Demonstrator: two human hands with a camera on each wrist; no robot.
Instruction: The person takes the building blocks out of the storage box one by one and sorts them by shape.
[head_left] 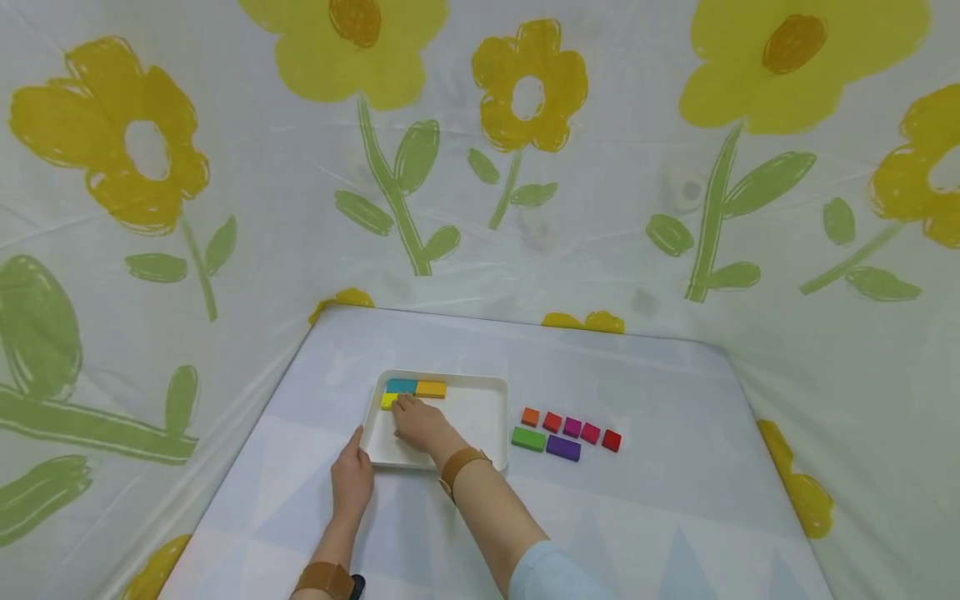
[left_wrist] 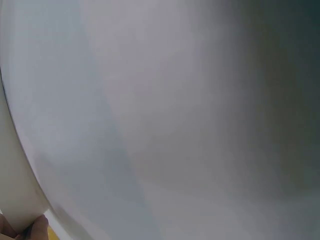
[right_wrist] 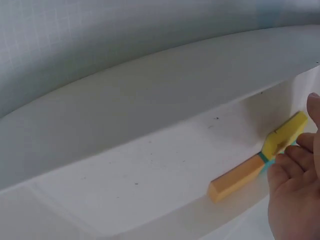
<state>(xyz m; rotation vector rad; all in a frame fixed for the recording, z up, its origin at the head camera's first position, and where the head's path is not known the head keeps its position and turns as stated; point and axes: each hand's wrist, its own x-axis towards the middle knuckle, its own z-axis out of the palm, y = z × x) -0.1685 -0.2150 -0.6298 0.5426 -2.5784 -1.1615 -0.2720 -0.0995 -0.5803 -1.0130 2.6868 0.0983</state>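
Note:
A white shallow tray [head_left: 480,417] lies on the table. My left hand [head_left: 352,477] holds its near left corner; in the left wrist view only fingertips [left_wrist: 39,229] show against the tray wall [left_wrist: 15,180]. Inside, at the far left corner, a teal block [head_left: 401,387] and an orange-yellow block [head_left: 431,389] lie end to end along the far wall. A yellow block [head_left: 387,402] sits just nearer, against the teal one. My right hand [head_left: 422,425] reaches into the tray, fingertips touching the yellow block and partly covering it. The thumb [right_wrist: 313,107] stands apart from the block in the right wrist view.
Right of the tray lie a green block [head_left: 528,439], a purple block [head_left: 563,448] and a row of several small cubes, from an orange cube [head_left: 530,417] to a red cube [head_left: 612,441]. Flower-printed cloth [head_left: 585,233] surrounds the table [head_left: 645,517].

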